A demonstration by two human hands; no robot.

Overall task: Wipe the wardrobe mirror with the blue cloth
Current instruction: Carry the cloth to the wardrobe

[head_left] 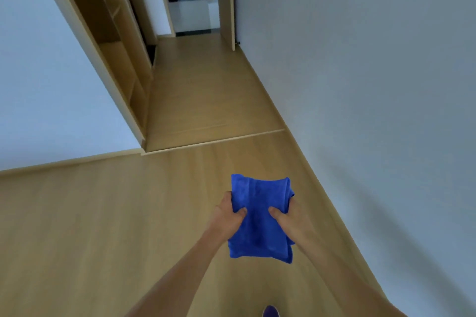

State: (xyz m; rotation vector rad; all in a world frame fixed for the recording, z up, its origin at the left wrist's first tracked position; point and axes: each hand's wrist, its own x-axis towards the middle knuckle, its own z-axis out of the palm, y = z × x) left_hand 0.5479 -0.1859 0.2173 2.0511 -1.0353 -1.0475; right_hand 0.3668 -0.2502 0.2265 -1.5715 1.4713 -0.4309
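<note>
Blue cloth [260,216] between both gripping hands

folded blue cloth [260,219], flat, above wooden floor [103,213]

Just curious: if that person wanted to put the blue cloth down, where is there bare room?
Bare wood floor spreads left of the left hand gripping the blue cloth, up to the left wall. The strip between wardrobe and right wall is bare too, but narrower. Nothing looks crowded.
</note>
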